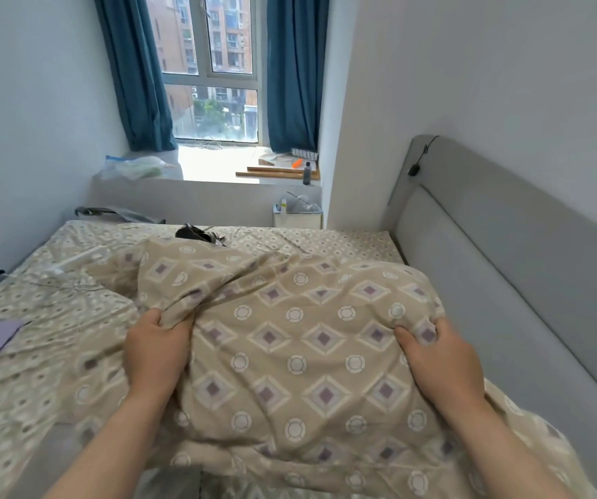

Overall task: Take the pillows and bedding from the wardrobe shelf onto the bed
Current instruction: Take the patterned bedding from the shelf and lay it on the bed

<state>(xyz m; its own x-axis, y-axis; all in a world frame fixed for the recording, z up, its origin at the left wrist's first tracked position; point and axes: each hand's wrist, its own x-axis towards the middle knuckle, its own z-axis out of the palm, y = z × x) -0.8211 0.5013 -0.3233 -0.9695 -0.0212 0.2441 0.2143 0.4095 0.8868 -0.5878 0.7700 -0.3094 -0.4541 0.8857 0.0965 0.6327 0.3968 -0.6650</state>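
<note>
Duvet [290, 340]: puffy beige cotton with a diamond-and-ring print, bunched on the bed [38, 318] beside the grey padded headboard [505, 246].
Left hand [155, 349]: clutches a fold.
Right hand [441, 361]: grips the duvet's rounded edge nearest the headboard.

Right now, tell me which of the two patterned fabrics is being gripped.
The duvet with large purple diamonds, bunched in the left hand and right hand; the small-patterned sheet lies spread out, unheld.

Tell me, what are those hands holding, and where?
The left hand grips a bunched fold of the patterned bedding; the right hand grips its bulging right side.
</note>
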